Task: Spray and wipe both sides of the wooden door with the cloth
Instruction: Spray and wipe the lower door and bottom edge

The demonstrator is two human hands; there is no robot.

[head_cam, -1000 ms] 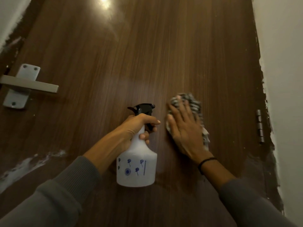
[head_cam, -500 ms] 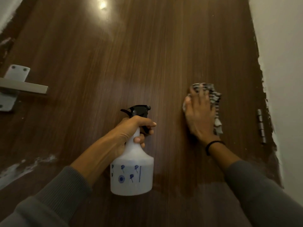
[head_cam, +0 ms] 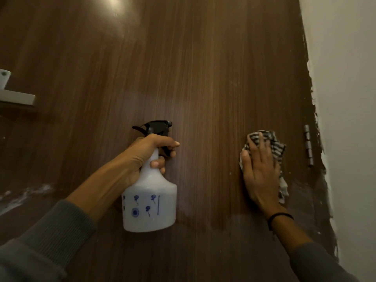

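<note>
A dark wooden door (head_cam: 183, 68) fills the view. My left hand (head_cam: 146, 153) grips the neck of a white spray bottle (head_cam: 149, 204) with a black trigger head and blue markings, held in front of the door's middle. My right hand (head_cam: 260, 171) lies flat on a striped grey-and-white cloth (head_cam: 274, 145), pressing it against the door near the hinge side. A paler, hazy patch shows on the wood below the bottle and the cloth.
A metal hinge (head_cam: 308, 145) sits at the door's right edge, beside the white wall (head_cam: 345, 98). The grey lever handle (head_cam: 16, 97) sticks out at the far left. White smears (head_cam: 24, 195) mark the door at lower left.
My right hand has slid the cloth to the right, from beside the bottle toward the hinge. The bottle has stayed in my left hand, and the view has shifted right, cutting off the handle.
</note>
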